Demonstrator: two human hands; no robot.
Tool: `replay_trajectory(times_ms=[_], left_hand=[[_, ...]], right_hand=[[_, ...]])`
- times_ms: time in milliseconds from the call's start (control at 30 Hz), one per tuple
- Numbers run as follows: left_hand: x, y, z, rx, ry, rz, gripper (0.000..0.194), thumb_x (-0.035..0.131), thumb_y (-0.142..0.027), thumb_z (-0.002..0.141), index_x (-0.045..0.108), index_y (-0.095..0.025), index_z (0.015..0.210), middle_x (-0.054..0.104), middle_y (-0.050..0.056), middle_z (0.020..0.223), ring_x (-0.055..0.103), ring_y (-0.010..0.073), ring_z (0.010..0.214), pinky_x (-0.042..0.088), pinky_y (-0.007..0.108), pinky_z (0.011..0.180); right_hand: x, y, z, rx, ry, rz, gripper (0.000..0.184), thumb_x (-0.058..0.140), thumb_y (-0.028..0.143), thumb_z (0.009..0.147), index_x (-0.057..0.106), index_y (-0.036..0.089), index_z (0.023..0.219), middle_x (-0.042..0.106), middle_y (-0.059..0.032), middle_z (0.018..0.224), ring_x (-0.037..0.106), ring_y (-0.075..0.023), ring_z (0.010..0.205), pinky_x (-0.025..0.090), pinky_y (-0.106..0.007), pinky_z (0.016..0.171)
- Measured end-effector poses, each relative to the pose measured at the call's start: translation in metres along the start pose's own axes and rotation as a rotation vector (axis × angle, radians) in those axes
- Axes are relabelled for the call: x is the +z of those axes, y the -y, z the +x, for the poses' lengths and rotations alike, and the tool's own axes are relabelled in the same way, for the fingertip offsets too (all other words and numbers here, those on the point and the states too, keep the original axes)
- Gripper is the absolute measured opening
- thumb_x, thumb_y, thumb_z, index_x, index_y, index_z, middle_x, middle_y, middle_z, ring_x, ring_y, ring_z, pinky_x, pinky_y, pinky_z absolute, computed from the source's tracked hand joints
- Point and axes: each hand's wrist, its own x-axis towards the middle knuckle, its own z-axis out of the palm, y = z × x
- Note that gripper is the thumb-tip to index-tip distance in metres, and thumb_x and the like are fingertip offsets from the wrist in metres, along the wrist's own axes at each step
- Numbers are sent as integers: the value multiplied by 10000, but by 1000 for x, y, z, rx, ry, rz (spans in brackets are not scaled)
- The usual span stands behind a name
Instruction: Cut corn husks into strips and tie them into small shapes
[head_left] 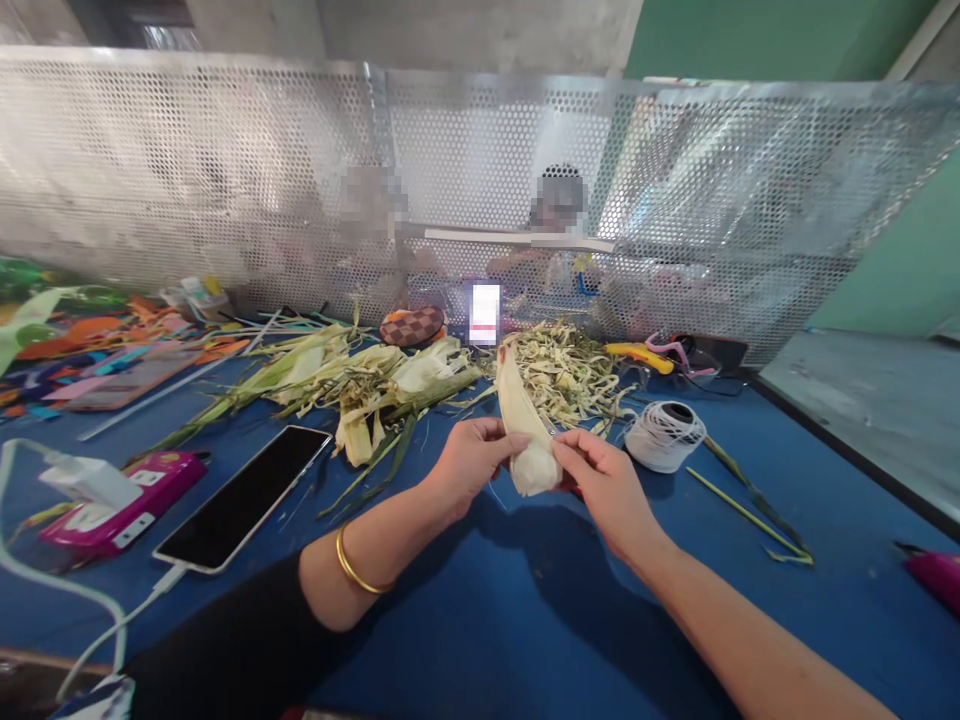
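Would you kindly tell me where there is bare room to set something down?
The blue tabletop looks bare below the held corn husk, between the forearms, and between the green plant strips and the magenta object at right. It is crowded at the back with corn husks and shredded husks, and at left around the smartphone and power strip.

Plain black sleeve [232, 620] on the left forearm [416, 515], stops partway down, then a slim gold bangle [348, 566], smooth and kinda shiny. Left hand [472, 455] is bare, right hand [604, 485] too, and that right forearm [735, 605] is bare as far as I can see.
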Motion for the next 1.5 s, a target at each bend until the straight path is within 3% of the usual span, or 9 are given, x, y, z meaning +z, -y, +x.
replay_trajectory(times_ms=[167, 300, 567, 700, 867, 1033, 1133, 1333, 1500], left_hand=[[-2, 1, 3, -22, -25, -45, 201, 695, -312, 659, 684, -121, 720, 564, -10, 575, 387, 62, 472, 271, 218, 450], [-3, 1, 4, -56, -81, -82, 206, 697, -322, 668, 668, -121, 704, 568, -7, 574, 400, 59, 470, 281, 206, 441], [4, -2, -5, -243, -37, -257, 338, 818, -198, 522, 609, -127, 778, 649, 24, 703, 563, 93, 562, 403, 210, 512], [3, 0, -1, -260, -76, -290, 282, 791, -140, 550, 602, -131, 758, 619, 1, 635, 530, 74, 519, 365, 187, 472], [0, 0, 1, -308, 5, -342, 218, 768, -159, 579, 621, -125, 736, 620, 11, 629, 529, 73, 523, 376, 185, 492], [2, 0, -4, -277, 44, -266, 237, 761, -225, 580, 609, -131, 736, 597, 1, 589, 498, 71, 494, 330, 192, 468], [3, 1, -4, -240, 36, -226, 236, 748, -223, 564, 589, -140, 717, 570, -17, 558, 464, 63, 470, 285, 190, 443], [6, 0, -6, -198, 11, -130, 231, 727, -205, 559, 573, -157, 723, 576, -29, 568, 445, 58, 455, 280, 184, 425], [8, -1, -9, -162, 19, -68, 196, 707, -247, 625, 609, -146, 761, 617, -2, 648, 494, 65, 504, 326, 179, 445]], right_hand=[[-3, 8, -2, 96, 49, 110, 295, 647, 483, 719, 627, 194, 770, 605, 7, 656, 552, -131, 601, 428, -246, 568], [-4, 11, -2, 109, 135, 75, 289, 708, 415, 654, 640, 177, 803, 650, -11, 703, 590, -143, 644, 426, -253, 593], [-5, 5, 1, 27, 2, -44, 212, 657, 370, 675, 613, 186, 772, 635, -7, 636, 591, -163, 610, 429, -275, 564], [-8, 1, 3, -76, -20, -103, 193, 628, 370, 714, 613, 193, 791, 636, -14, 690, 594, -166, 628, 450, -292, 604], [-10, 2, 2, -160, -50, -236, 156, 601, 349, 746, 613, 202, 794, 638, -17, 715, 581, -168, 656, 458, -303, 654], [-6, 7, 0, 37, 110, 15, 291, 698, 420, 670, 624, 190, 832, 661, -21, 766, 606, -179, 725, 474, -300, 695], [-5, 9, -1, 138, 139, 151, 337, 679, 485, 693, 642, 188, 847, 665, -17, 740, 602, -165, 691, 467, -288, 678], [-5, 8, 1, 114, 105, 128, 334, 712, 478, 663, 652, 182, 806, 660, -25, 723, 595, -173, 692, 474, -304, 688], [-5, 5, 2, 73, 77, -6, 253, 693, 420, 672, 626, 179, 706, 612, 10, 619, 532, -133, 567, 425, -264, 562]])
